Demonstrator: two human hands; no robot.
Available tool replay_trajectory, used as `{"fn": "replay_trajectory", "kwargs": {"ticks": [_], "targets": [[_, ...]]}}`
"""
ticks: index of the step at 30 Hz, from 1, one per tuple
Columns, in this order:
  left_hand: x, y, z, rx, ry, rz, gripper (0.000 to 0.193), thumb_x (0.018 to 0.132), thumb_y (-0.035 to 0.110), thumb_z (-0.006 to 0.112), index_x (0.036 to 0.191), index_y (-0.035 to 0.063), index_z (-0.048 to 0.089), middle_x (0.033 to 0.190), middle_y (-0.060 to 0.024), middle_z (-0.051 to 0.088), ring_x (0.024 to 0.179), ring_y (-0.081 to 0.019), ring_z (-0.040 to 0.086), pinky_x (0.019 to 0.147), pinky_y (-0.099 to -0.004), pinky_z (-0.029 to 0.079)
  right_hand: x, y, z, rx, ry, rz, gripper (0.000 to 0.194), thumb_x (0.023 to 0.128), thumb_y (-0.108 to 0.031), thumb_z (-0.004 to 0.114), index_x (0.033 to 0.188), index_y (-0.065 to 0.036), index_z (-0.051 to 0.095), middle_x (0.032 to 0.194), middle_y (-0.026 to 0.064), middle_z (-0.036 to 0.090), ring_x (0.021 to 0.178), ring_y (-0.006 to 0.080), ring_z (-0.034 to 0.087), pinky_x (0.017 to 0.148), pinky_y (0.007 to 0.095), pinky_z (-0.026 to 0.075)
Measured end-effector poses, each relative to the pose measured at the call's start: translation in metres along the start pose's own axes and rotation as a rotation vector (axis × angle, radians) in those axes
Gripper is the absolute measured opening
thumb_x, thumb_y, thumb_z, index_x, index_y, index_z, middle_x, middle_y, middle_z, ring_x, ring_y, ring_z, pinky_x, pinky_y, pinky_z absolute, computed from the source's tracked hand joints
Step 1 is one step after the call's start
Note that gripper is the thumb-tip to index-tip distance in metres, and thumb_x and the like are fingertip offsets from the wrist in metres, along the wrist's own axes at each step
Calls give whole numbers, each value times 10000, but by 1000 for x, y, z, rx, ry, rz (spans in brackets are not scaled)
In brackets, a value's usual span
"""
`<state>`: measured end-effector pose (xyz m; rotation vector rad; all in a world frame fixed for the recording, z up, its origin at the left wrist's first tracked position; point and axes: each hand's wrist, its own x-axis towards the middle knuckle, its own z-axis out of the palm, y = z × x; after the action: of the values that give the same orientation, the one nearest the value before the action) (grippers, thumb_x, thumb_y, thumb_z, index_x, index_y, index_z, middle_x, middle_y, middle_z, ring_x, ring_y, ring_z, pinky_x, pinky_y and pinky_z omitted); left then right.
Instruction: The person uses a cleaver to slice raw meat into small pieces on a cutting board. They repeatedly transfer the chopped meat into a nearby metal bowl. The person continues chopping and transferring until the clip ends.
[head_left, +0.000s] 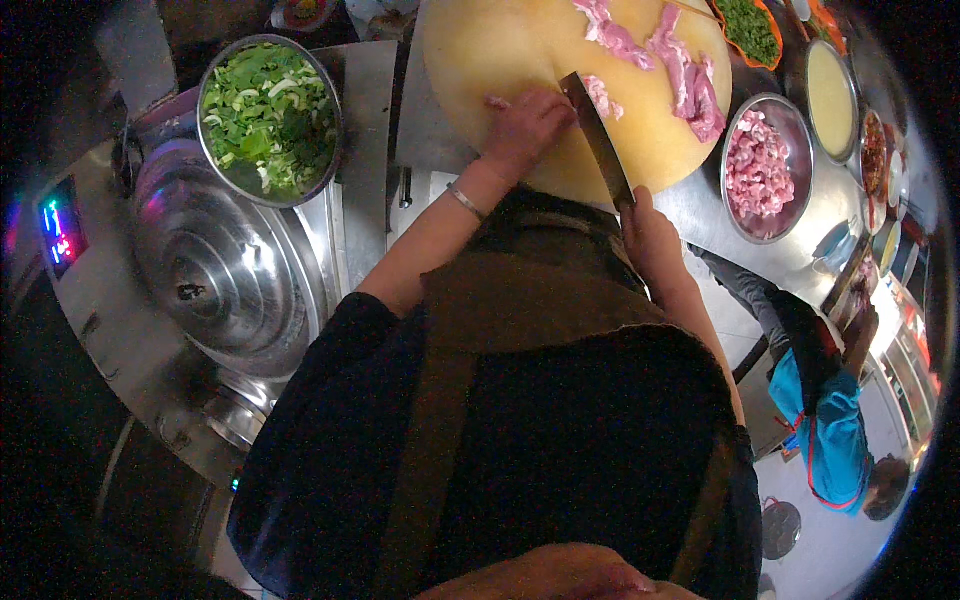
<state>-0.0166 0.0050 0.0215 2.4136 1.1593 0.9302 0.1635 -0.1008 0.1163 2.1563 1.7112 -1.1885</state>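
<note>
My right hand (654, 236) grips the handle of a cleaver (600, 142), its dark blade resting edge down or nearly so over a round yellowish cutting board (480, 45). Close to the left side of the blade, my left hand (529, 127) presses a strip of raw meat (496, 102) to the board; most of that strip is hidden under my fingers. Small cut pieces of meat (600, 97) lie just right of the blade. Farther back on the board are two longer raw strips, one at the top (615, 37) and one near the right rim (686, 75).
A steel bowl of diced meat (761, 165) stands right of the board. Beyond it are a pot of pale yellow contents (831, 101) and chopped greens (748, 31). At left, a bowl of chopped green vegetables (270, 120) sits by a domed steel lid (232, 262). A co-worker (832, 427) stands at right.
</note>
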Motion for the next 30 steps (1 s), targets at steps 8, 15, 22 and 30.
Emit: {"fn": "replay_trajectory", "kwargs": {"ticks": [8,15,22,30], "targets": [[-5,-6,2,-12,-100,-4,159,766,153,593,907,83,615,950,-80,598,905,-272,568,769,-388,472,82,-40,-6,56,212,-195,468,869,-127,389,1324,-136,280,1141,308,481,982,451,518,829,490,420],[-7,-5,-3,-172,-87,10,181,789,225,588,926,111,621,990,-69,592,924,-269,561,792,-392,456,24,0,5,-31,91,-42,244,865,-191,429,1074,-68,396,836,276,572,782,426,575,663,519,444],[-16,-13,-20,-98,-24,2,207,767,231,618,945,126,606,1022,-51,579,946,-257,547,839,-371,408,8,23,4,-92,366,-177,243,862,-190,483,1027,-28,408,612,225,569,574,409,569,504,500,439],[-19,-12,-31,-64,-60,28,210,732,213,652,907,116,590,1008,-43,577,921,-247,556,794,-372,424,-9,7,0,-82,261,-193,154,868,-172,447,952,-58,385,592,203,571,561,396,578,503,496,453]]}}
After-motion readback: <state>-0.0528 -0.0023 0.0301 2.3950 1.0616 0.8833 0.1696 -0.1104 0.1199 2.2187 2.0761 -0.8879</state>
